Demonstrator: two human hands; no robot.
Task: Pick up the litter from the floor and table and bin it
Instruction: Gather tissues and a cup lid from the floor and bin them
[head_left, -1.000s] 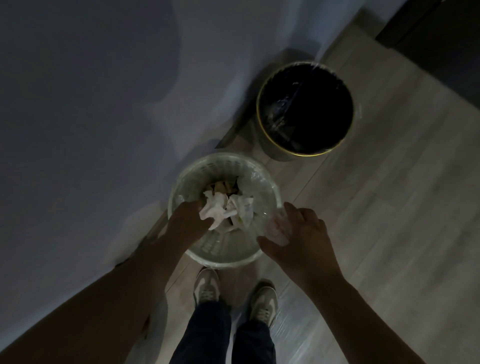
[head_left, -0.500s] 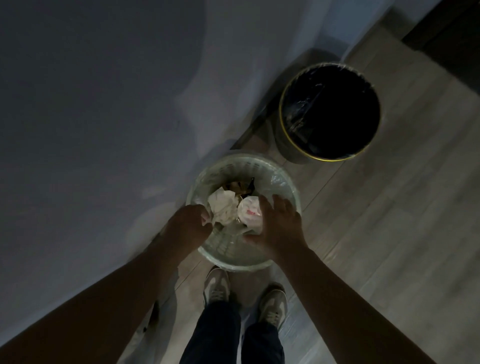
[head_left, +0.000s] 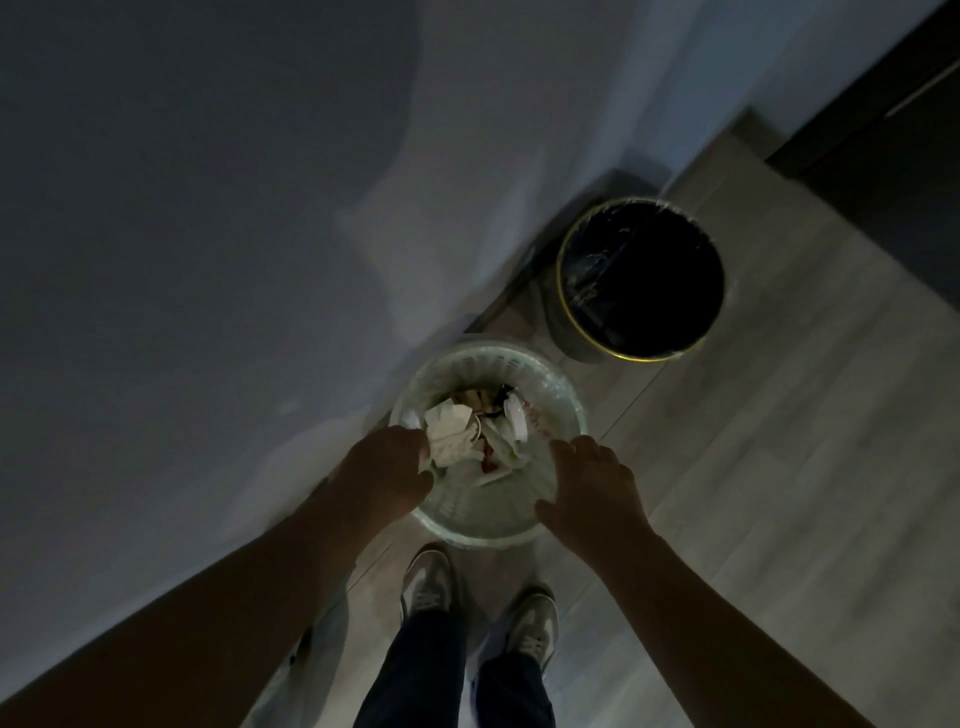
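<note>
Dim floor (head_left: 779, 467): left hand (head_left: 387, 462) and right hand (head_left: 592, 488) hover over bin (head_left: 491, 358).

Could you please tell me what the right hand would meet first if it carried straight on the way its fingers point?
Probably the litter piled in the white bin; the right hand points over its rim, though depth is unclear.
</note>
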